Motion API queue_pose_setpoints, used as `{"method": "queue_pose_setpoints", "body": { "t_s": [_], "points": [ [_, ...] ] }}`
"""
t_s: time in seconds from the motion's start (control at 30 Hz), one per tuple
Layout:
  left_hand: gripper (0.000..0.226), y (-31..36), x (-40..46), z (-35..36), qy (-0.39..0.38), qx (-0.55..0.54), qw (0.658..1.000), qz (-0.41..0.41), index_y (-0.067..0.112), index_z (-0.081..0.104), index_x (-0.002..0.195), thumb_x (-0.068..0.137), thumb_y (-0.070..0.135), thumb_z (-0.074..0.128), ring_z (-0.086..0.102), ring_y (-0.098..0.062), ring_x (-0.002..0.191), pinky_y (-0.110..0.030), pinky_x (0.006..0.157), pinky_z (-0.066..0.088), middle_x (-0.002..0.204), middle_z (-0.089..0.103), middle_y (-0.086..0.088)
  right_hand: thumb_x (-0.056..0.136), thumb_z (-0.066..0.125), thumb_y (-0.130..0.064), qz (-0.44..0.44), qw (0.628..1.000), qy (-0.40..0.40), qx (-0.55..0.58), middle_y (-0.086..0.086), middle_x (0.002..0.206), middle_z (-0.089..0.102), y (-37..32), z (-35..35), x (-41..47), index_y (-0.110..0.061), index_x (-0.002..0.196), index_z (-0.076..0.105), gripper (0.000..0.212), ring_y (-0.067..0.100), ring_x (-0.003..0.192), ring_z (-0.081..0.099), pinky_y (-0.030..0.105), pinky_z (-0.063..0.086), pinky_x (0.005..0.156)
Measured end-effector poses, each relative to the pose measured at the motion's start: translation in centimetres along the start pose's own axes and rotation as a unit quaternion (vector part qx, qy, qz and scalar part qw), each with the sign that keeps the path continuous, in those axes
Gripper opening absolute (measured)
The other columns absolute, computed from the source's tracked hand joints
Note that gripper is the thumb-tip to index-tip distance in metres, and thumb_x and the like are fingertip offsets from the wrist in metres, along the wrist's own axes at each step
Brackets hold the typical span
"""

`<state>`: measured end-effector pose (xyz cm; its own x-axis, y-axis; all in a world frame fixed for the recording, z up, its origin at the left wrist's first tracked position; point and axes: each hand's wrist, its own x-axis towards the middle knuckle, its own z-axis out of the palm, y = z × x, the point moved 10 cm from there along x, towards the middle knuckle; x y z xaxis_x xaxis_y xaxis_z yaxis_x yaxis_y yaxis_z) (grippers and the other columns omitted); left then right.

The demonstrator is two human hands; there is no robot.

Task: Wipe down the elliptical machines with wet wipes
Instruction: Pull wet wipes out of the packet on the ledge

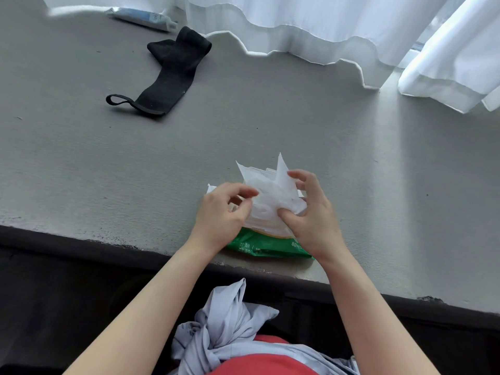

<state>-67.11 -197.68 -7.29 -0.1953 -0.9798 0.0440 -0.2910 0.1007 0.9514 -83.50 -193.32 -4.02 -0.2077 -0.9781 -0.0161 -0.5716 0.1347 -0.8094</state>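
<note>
A green pack of wet wipes [266, 246] lies near the front edge of a grey ledge [108, 171]. A crumpled white wet wipe [273, 198] sticks up out of the pack's top. My left hand [221, 212] pinches the wipe's left side with thumb and fingertips. My right hand [313, 212] grips its right side, thumb pressed into the lower folds. Both hands hover just above the pack and hide most of its top. No elliptical machine is in view.
A black strap with a loop [167, 74] lies on the ledge at the far left. A white and blue tube [143, 18] rests beyond it. White curtains [338, 31] hang along the back and right. The ledge's dark front edge [81, 244] runs below my hands.
</note>
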Motion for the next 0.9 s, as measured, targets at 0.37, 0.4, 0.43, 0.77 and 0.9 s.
{"method": "queue_pose_setpoints", "body": {
  "t_s": [0.37,0.4,0.43,0.77,0.9],
  "points": [
    [0.020,-1.2,0.8,2.9,-0.109,0.125,0.983,-0.073,0.040,0.062,0.063,0.064,0.048,0.080,0.058,-0.005,0.067,-0.031,0.076,0.047,0.056,0.060,0.018,0.083,0.066,-0.001,0.065,0.994,0.063,0.058,-0.014,0.085,0.068,3.2,-1.4,-0.9,-0.029,0.085,0.064,0.028,0.007,0.087,0.062,0.037,0.053,0.081],
    [0.021,-1.2,0.7,3.0,-0.100,0.138,0.983,-0.071,0.040,0.060,0.063,0.069,0.045,0.080,0.057,-0.006,0.067,-0.031,0.077,0.045,0.056,0.059,0.016,0.083,0.066,0.001,0.059,0.994,0.064,0.062,-0.014,0.086,0.068,3.1,-1.4,-0.8,-0.029,0.085,0.064,0.030,0.010,0.089,0.062,0.040,0.053,0.084],
    [0.023,-1.1,0.7,2.9,-0.085,0.146,0.983,-0.068,0.040,0.058,0.063,0.074,0.040,0.078,0.055,-0.007,0.066,-0.032,0.078,0.043,0.055,0.056,0.015,0.082,0.065,0.002,0.053,0.994,0.061,0.069,-0.014,0.086,0.068,3.0,-1.3,-0.8,-0.030,0.085,0.064,0.032,0.010,0.089,0.062,0.040,0.053,0.085],
    [0.033,0.7,-0.4,3.8,-0.136,0.124,0.978,0.100,0.029,0.075,0.096,0.078,0.053,0.062,0.044,-0.002,0.077,-0.021,0.075,0.039,0.072,0.047,0.018,0.091,0.060,0.005,0.110,0.928,0.121,0.336,-0.006,0.079,0.065,4.5,-1.3,-1.1,-0.015,0.084,0.057,0.022,0.014,0.079,0.061,0.035,0.052,0.074],
    [0.049,1.1,-1.4,4.2,-0.107,0.210,0.955,0.180,0.025,0.072,0.102,0.075,0.063,0.058,0.046,-0.012,0.082,-0.032,0.073,0.044,0.086,0.050,0.009,0.092,0.059,0.004,0.102,0.929,0.138,0.327,-0.011,0.076,0.065,4.1,-1.6,-0.9,-0.017,0.083,0.057,0.024,0.013,0.078,0.060,0.038,0.053,0.074]
  ]
}}
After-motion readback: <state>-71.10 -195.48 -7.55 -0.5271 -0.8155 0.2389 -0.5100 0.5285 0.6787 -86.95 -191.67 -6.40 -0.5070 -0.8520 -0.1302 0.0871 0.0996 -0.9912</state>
